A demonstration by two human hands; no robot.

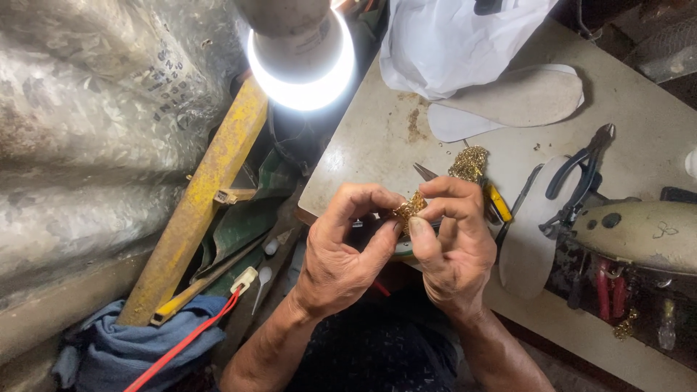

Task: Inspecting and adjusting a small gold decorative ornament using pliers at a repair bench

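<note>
Holding: both hands meet over the near edge of the table [377,138], pinching one small gold ornament [409,207] between them.
Left hand: left hand [341,250] has its grip pressed together on the ornament's left side, thumb tip under, forefinger curled over the top.
Right hand: right hand [454,239] has its grip closed on the ornament's right side, thumb and forefinger pinching, the other fingers folded into the palm.
Ornament position: raised above the table edge, between the two thumbs, just below a lit lamp bulb [301,62].
Gold trim: a bunch of glittery gold trim [470,162] lies on the table just behind the right hand's knuckles.
Scissors: a metal blade tip [425,172] shows left of the trim; a yellow handle [498,202] shows right of the right hand. Whether these belong to one tool, cannot tell.
Pliers: dark-handled pliers [584,178] rest on a pale shoe insole [534,239] to the right.
Far table: another insole [519,98] lies near a white plastic bag [454,43].
Right edge: a worn cream machine body [642,232] sits beside the pliers.
Left side: a yellow metal bar [200,199] leans down toward blue cloth [120,348] crossed by a red cord [189,340].
</note>
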